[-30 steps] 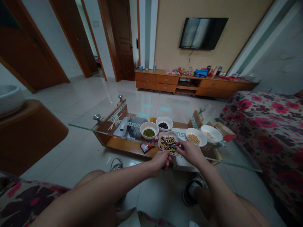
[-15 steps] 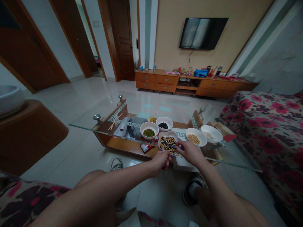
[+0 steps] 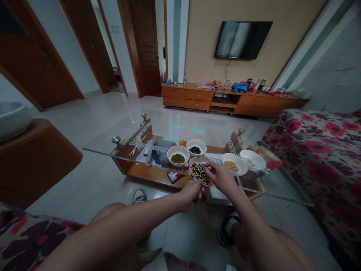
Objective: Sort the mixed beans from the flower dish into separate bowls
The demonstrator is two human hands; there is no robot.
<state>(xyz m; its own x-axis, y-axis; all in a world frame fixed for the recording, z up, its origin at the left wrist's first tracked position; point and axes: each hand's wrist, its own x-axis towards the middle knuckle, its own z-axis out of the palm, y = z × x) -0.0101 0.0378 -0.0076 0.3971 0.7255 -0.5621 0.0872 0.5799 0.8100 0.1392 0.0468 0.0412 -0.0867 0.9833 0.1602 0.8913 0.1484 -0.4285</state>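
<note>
At the near edge of the glass table sits a white, wavy-rimmed bowl [image 3: 195, 160] with a purplish outside, holding mixed black and yellow beans [image 3: 199, 174]. My left hand [image 3: 192, 192] is closed on the near side of this bowl. Over its right side, my right hand [image 3: 221, 178] pinches a small dark spoon [image 3: 212, 170], whose tip lies among the beans or just above them; I cannot tell which. Behind stand a white bowl of green beans [image 3: 178, 158] and one of black beans [image 3: 194, 150]. To the right is a bowl of yellow beans [image 3: 231, 166].
A white bowl with pale pieces [image 3: 250, 162] stands farther right. Wooden chopsticks [image 3: 137, 145] lie on the left of the glass table [image 3: 107, 152]. A red packet [image 3: 174, 176] and a white box [image 3: 218, 196] are under the glass. A flowered sofa [image 3: 318, 150] stands at right.
My right hand has shifted slightly left and away from me, taking the spoon toward the bowl's far side. My left hand stays on the bowl.
</note>
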